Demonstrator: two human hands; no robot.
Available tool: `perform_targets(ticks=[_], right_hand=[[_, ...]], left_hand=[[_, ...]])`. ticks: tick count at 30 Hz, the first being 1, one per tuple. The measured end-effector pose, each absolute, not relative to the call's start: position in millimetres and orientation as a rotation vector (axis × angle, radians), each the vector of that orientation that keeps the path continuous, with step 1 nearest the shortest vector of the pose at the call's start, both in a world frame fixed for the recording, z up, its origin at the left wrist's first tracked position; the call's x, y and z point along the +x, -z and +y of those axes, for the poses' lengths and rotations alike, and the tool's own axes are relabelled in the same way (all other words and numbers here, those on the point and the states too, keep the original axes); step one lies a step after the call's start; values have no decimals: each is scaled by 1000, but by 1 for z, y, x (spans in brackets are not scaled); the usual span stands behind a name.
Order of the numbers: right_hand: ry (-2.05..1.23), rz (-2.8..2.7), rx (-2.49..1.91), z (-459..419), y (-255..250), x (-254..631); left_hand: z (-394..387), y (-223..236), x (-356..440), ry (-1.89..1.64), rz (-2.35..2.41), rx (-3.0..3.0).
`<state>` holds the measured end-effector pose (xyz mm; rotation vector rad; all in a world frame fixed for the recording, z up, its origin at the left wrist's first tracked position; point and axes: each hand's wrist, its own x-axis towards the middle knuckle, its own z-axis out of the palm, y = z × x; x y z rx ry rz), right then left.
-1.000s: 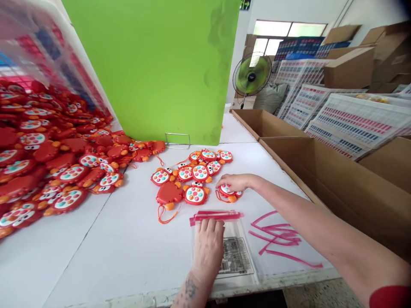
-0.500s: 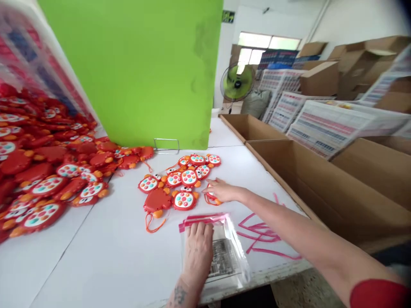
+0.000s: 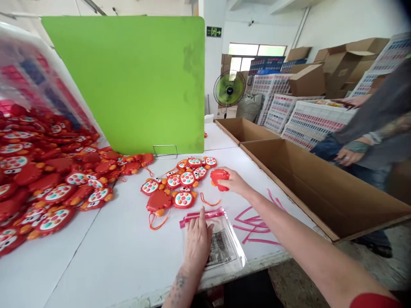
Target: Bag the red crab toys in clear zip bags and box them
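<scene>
My right hand (image 3: 236,182) is closed round a red animal-shaped button toy (image 3: 219,179), its plain red back showing. An orange cord (image 3: 210,201) lies just below that toy; whether it is tied to it I cannot tell. My left hand (image 3: 197,239) rests open on a small stack of clear plastic bags (image 3: 236,256) with pink top strips, index finger stretched forward. Printing in black shows through the bags. Beyond both hands sits a group of similar toys (image 3: 184,199) with coloured round buttons, one of them back side up (image 3: 159,201).
A large heap of the same toys (image 3: 54,192) spreads over the left of the table. Behind stands a green board (image 3: 135,85). Pink strips (image 3: 257,222) lie at right, beside an open cardboard box (image 3: 289,179). Another person (image 3: 379,128) stands past the box.
My right hand has lifted the toy off the table and turned its back up. The fingers of my left hand have straightened over the bags. Another person has come into view at right.
</scene>
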<state>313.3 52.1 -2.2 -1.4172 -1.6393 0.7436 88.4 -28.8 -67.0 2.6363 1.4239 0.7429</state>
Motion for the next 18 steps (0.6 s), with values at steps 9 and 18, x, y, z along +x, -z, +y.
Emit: perform_targets(ticks=[9,18], right_hand=[[-1263,-1192,-836,4,-17,277],[-1090,-1509,-1220,20,40,268]], left_hand=[[-31,59,89,-731,1371,2634],[-30,64,87,-774,1318,2682]])
